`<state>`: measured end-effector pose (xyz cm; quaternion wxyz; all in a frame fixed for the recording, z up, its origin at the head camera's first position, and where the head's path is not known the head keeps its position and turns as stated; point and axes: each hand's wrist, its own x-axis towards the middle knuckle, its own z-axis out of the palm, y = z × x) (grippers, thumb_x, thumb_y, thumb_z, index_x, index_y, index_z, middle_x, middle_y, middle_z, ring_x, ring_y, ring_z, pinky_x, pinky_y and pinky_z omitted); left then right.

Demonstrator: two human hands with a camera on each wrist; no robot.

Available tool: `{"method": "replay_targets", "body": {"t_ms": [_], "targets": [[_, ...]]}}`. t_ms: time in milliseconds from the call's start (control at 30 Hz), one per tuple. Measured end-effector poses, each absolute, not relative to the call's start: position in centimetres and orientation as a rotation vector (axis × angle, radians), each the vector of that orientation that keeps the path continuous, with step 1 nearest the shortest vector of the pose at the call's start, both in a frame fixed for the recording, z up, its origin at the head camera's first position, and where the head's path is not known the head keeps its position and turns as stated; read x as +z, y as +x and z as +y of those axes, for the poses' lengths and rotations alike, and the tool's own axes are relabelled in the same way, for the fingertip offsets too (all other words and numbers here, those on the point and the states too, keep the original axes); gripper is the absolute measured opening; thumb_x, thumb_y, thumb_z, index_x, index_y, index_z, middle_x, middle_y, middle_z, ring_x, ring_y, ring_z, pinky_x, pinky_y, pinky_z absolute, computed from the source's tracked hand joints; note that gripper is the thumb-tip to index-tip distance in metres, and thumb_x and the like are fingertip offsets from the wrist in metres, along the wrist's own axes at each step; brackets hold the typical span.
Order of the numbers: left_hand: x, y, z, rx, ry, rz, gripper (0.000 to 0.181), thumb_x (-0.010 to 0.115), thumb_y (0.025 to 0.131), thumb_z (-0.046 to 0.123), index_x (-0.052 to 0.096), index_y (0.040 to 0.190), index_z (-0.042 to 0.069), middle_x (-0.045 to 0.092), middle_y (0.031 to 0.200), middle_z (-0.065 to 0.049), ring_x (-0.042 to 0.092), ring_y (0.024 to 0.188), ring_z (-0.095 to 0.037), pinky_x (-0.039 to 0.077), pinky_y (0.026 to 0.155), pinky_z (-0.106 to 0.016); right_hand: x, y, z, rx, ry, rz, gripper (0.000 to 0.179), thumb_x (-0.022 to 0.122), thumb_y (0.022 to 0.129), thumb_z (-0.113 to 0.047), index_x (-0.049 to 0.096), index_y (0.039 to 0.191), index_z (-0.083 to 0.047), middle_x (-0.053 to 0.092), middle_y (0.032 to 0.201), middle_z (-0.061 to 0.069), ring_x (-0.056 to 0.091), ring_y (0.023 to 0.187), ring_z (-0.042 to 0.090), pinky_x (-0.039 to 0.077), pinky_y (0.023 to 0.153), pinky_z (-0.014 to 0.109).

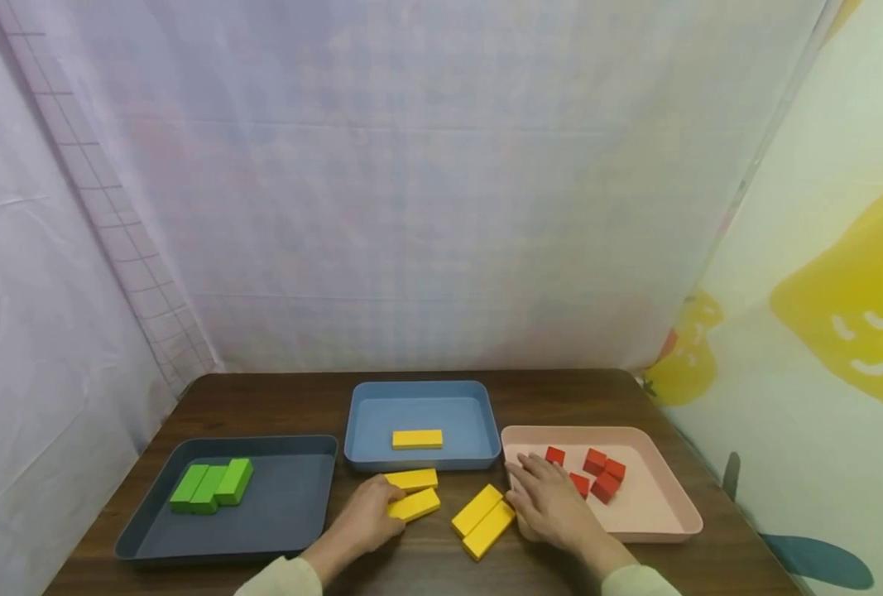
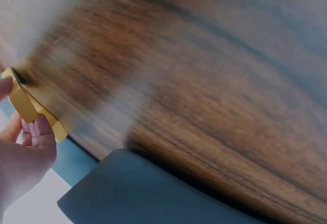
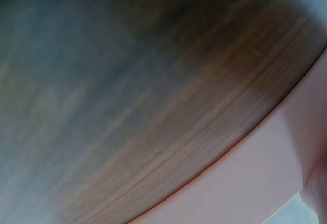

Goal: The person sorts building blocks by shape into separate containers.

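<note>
My left hand (image 1: 367,517) pinches the nearer yellow block (image 1: 417,505) between thumb and fingers. Just behind it lies another yellow block (image 1: 415,479), close to the blue tray's front edge. In the left wrist view, the gripped block (image 2: 22,104) shows between thumb and fingertips, with a second one (image 2: 57,128) beside it. Over the left edge of the pink tray, my right hand (image 1: 553,507) spreads its fingers fairly straight. Its thumb side is right by a slanted pair of yellow blocks (image 1: 489,530) on the table. The right wrist view shows only a sliver of this hand.
A blue tray (image 1: 422,406) at the back holds one yellow block (image 1: 417,439). On the left, a dark tray (image 1: 285,497) holds three green blocks (image 1: 210,487). Several red blocks (image 1: 605,473) lie in the pink tray (image 1: 660,505). Curtains surround the wooden table (image 1: 560,397).
</note>
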<state>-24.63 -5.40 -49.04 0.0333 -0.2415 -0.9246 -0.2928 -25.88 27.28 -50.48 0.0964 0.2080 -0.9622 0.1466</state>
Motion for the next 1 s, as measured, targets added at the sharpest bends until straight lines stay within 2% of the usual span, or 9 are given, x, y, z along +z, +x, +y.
{"method": "replay_targets", "body": {"t_ms": [300,533,667,1000], "targets": [[-48.3,-24.8,-5.1,-1.000,-0.722,-2.832,0.034,0.075,0.066,0.006,0.076,0.099,-0.002,0.061,0.089,-0.002,0.056,0.083,-0.017,0.049,0.075,-0.033,-50.5,-25.8,27.3,0.441,0.630,-2.830,0.051,0.055,0.099,-0.040,0.059,0.138,-0.007,0.051,0.143,0.018,0.041,0.136,0.040,0.027,0.111,0.062],[-47.1,-25.0,-4.9,-1.044,-0.700,-2.769,0.037,0.076,0.066,0.005,0.075,0.101,-0.004,0.065,0.091,-0.008,0.058,0.084,-0.023,0.049,0.073,-0.035,-50.6,-25.8,27.4,0.440,0.617,-2.829,0.050,0.057,0.099,-0.039,0.059,0.138,-0.008,0.052,0.143,0.017,0.042,0.135,0.040,0.028,0.110,0.063],[-46.2,-25.4,-4.8,-1.076,-0.656,-2.771,0.035,0.074,0.065,0.004,0.075,0.100,-0.001,0.065,0.091,-0.006,0.054,0.081,-0.018,0.046,0.071,-0.034,-50.5,-25.7,27.4,0.440,0.604,-2.849,0.051,0.057,0.099,-0.040,0.059,0.139,-0.009,0.051,0.144,0.017,0.041,0.136,0.039,0.027,0.111,0.062],[-44.6,-27.2,-5.1,-1.078,-0.538,-2.821,0.038,0.074,0.071,0.005,0.073,0.109,-0.002,0.061,0.094,-0.007,0.054,0.081,-0.018,0.049,0.073,-0.036,-50.3,-25.7,27.2,0.454,0.574,-2.890,0.051,0.055,0.099,-0.041,0.057,0.141,-0.010,0.049,0.147,0.015,0.039,0.138,0.038,0.025,0.112,0.061]]}}
